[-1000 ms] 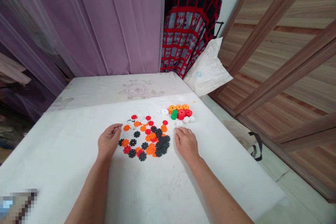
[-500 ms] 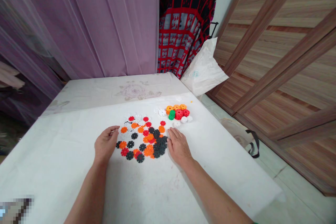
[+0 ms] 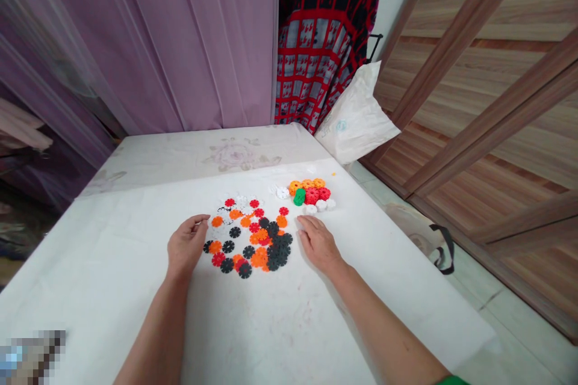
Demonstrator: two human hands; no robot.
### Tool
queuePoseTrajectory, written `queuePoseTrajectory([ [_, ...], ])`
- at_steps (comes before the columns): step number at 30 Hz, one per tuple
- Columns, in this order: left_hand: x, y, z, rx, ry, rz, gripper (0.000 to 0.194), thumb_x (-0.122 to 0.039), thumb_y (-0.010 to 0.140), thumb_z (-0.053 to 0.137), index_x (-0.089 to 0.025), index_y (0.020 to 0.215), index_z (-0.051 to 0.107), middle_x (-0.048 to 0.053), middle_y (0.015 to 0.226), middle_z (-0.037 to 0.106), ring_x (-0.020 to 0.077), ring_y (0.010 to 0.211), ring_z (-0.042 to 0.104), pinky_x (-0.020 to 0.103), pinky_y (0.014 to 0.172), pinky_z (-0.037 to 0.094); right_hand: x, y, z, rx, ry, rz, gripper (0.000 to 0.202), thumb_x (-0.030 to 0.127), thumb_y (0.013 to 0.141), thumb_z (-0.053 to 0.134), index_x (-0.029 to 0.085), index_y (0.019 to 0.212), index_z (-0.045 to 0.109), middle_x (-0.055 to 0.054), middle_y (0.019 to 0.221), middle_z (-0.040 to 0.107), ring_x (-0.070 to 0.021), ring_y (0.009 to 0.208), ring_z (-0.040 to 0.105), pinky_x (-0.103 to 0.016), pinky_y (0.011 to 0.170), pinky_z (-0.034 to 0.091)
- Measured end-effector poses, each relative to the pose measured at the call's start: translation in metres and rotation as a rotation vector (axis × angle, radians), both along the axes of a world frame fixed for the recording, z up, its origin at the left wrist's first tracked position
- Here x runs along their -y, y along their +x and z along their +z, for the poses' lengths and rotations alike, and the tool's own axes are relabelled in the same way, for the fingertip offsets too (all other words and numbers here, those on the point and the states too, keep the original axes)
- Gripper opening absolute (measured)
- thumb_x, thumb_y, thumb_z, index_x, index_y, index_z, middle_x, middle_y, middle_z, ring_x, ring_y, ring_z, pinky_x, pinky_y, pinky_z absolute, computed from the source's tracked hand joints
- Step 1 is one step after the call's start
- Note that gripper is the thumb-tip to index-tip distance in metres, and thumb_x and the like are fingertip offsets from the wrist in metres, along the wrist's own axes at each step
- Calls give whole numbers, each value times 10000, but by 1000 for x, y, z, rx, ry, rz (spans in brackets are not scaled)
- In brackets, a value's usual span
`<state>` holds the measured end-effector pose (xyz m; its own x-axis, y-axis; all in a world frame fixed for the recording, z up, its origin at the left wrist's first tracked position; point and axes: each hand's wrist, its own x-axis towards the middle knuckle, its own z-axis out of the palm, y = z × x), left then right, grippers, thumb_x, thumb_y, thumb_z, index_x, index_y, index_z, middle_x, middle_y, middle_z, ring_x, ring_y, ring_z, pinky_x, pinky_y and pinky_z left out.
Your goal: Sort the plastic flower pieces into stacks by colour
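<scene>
A loose spread of small notched plastic discs lies on the table between my two hands. Black discs (image 3: 280,251) are heaped at its right side, with orange discs (image 3: 259,257) and red discs (image 3: 218,259) mixed through the rest. White discs (image 3: 242,201) gather at the far edge. My left hand (image 3: 187,245) rests just left of the spread, fingers loosely bent and apart from the thumb, with nothing visible in them. To the right of the black heap, my right hand (image 3: 320,243) lies flat with fingers stretched out, holding nothing.
Beyond my right hand stand stacks of discs: orange stacks (image 3: 307,184), red stacks (image 3: 312,195), a green stack (image 3: 299,197) and white stacks (image 3: 321,206). A white bag (image 3: 354,120) hangs at the far right corner of the white-covered table (image 3: 135,228). Wooden cabinet doors (image 3: 487,84) rise to the right.
My right hand has drawn a little to the right, away from the black heap. My left hand stays beside the spread. The whole view has shifted slightly.
</scene>
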<state>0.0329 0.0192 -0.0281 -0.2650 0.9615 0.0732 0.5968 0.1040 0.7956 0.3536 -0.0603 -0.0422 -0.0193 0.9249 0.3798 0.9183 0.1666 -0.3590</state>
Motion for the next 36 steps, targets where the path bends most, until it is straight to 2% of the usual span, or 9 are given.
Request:
queuePoseTrajectory([
  [8, -1, -1, 0, -16, -10, -7, 416, -487, 757, 515, -230, 1015, 717, -9, 690, 653, 152, 616, 574, 259, 599, 436, -10, 14, -4, -79, 32, 53, 379, 231, 925, 405, 144, 1220, 626, -128, 1197, 678, -236, 1140, 594, -399, 1028, 474],
  [17, 0, 0, 3, -28, -4, 3, 410, -487, 753, 526, -227, 1002, 722, -8, 710, 665, 146, 624, 579, 253, 612, 446, -13, 16, -6, -117, 87, 74, 360, 222, 910, 442, 220, 1211, 640, -88, 1171, 692, -238, 1105, 607, -408, 994, 491],
  [26, 1, 1, 4, -13, -10, 11, 408, -484, 744, 533, -230, 1002, 721, -4, 732, 676, 152, 653, 590, 258, 641, 457, 2, 21, -2, -6, 155, -42, 249, 163, 909, 442, 203, 929, 688, -85, 1006, 724, -215, 941, 634, -356, 894, 502],
  [31, 1, 2, 6, -18, -18, 17, 414, -486, 737, 529, -228, 993, 725, -3, 729, 675, 151, 651, 587, 260, 646, 459, 1, 21, 2, 77, 148, -43, 224, 158, 914, 447, 188, 892, 668, -105, 1013, 714, -224, 942, 619, -359, 897, 491],
  [36, 1, 2, 6, -15, -17, 13, 415, -488, 733, 525, -230, 989, 725, 0, 745, 680, 155, 673, 593, 262, 666, 464, -2, 21, -2, 47, 145, -45, 216, 158, 915, 448, 199, 876, 656, -100, 1037, 711, -224, 973, 617, -371, 912, 488],
])
